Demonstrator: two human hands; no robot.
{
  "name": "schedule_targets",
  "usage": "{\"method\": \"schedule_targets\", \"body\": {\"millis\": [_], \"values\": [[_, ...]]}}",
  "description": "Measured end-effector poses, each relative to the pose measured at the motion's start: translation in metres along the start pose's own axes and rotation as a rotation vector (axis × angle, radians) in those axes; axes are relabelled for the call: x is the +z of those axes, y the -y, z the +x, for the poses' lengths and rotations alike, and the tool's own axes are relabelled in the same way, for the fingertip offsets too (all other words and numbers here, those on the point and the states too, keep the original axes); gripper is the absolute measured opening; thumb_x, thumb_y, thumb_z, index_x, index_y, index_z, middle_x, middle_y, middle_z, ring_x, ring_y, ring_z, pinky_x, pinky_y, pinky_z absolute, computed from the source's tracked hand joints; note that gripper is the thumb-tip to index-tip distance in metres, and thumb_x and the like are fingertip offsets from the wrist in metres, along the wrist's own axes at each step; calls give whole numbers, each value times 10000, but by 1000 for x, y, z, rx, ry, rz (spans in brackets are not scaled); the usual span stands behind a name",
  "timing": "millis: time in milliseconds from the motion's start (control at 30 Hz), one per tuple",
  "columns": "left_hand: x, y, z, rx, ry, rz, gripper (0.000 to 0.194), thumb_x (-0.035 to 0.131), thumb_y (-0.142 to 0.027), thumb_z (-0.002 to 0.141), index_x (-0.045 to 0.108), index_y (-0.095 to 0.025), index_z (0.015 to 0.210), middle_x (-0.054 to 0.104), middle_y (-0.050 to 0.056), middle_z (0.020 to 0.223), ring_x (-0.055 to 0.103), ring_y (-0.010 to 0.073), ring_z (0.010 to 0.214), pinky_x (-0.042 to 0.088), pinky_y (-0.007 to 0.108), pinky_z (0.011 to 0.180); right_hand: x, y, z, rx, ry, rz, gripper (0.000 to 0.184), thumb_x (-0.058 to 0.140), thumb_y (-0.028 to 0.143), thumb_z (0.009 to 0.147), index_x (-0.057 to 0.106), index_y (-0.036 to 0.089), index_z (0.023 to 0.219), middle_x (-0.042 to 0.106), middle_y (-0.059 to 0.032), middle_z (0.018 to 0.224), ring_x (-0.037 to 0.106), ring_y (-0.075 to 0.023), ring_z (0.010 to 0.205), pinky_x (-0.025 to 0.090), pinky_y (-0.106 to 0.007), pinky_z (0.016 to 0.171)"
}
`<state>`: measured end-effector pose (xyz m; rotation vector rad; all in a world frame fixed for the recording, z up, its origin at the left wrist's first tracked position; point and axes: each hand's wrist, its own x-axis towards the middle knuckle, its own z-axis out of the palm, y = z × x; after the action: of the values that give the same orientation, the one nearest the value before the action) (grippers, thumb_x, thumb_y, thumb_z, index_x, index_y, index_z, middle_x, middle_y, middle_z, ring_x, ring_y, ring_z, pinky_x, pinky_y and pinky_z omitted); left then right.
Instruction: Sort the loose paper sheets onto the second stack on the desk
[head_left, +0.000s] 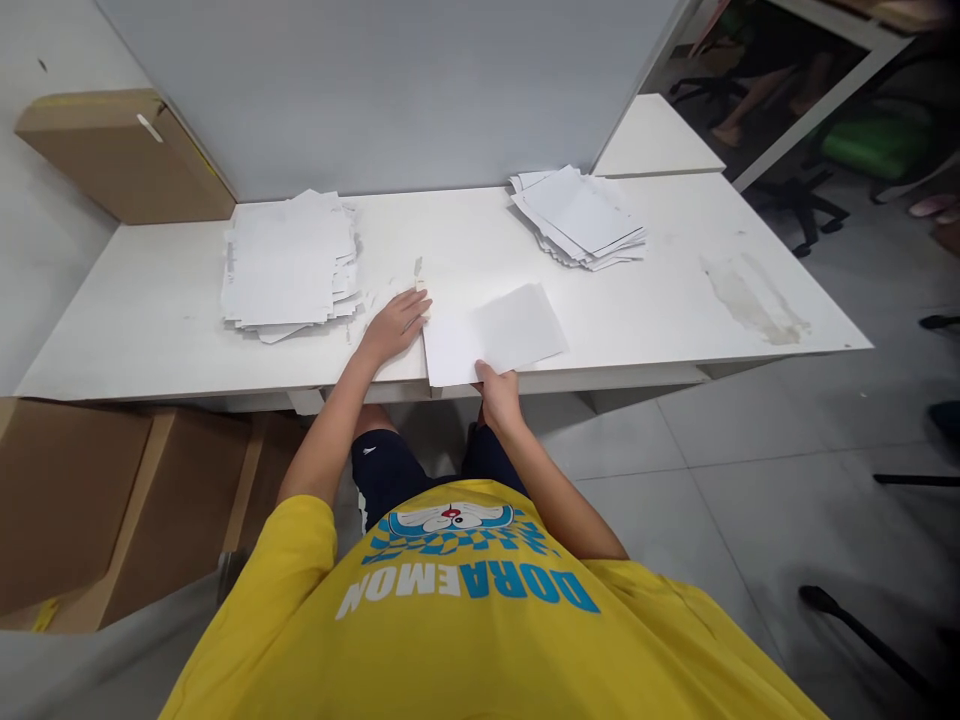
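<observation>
A white sheet of paper (517, 325) lies at the front edge of the white table (660, 300), its near side reaching over the edge. My right hand (499, 393) pinches that near side, thumb on top and fingers underneath. Resting flat by the sheet's left edge, my left hand (397, 325) has its fingers stretched out, with fingertips at the paper's border. To its left sits a thick, uneven stack of white paper (285, 265). A smaller, fanned pile of paper (581, 220) lies farther back on the right.
A cardboard box (127, 160) stands at the back left corner against a grey partition (390, 90). More cardboard boxes (67, 490) are below the table on the left. A green chair (877, 140) and part of another person's leg (754, 100) show at the far right.
</observation>
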<state>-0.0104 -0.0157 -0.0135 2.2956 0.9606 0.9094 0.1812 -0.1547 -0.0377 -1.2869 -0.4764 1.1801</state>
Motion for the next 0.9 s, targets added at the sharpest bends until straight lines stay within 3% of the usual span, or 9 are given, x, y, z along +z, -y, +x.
{"method": "schedule_targets", "body": {"millis": [200, 400, 567, 900], "values": [[3, 3, 0, 8, -10, -42, 415, 566, -488, 929, 674, -229, 1235, 582, 87, 1420, 435, 290, 1414, 290, 518, 1219, 0, 1, 1, -9, -16, -39, 475, 639, 318, 709, 623, 163, 1157, 686, -123, 1196, 641, -230, 1108, 558, -379, 923], [9, 6, -3, 103, 77, 318, 446, 359, -360, 1025, 575, -146, 1352, 511, 135, 1480, 415, 261, 1430, 348, 494, 1199, 3, -6, -1, 20, -47, 2, 414, 650, 314, 721, 647, 130, 1092, 684, -139, 1212, 652, -242, 1097, 579, -378, 884], [10, 7, -2, 147, 117, 472, 443, 355, -295, 1021, 571, -87, 1347, 526, 173, 1455, 429, 284, 1418, 389, 481, 1174, 6, -6, -2, 34, -93, 48, 336, 648, 267, 726, 666, 124, 1030, 712, -128, 1158, 669, -235, 1055, 590, -373, 872], [9, -2, -7, 69, 10, 479, 451, 337, -355, 1032, 574, -163, 1364, 538, 108, 1452, 546, 234, 1327, 491, 418, 1089, -1, -9, -8, 40, -64, 73, 363, 695, 284, 701, 658, 151, 1036, 724, -105, 1106, 664, -234, 1082, 587, -374, 892]]}}
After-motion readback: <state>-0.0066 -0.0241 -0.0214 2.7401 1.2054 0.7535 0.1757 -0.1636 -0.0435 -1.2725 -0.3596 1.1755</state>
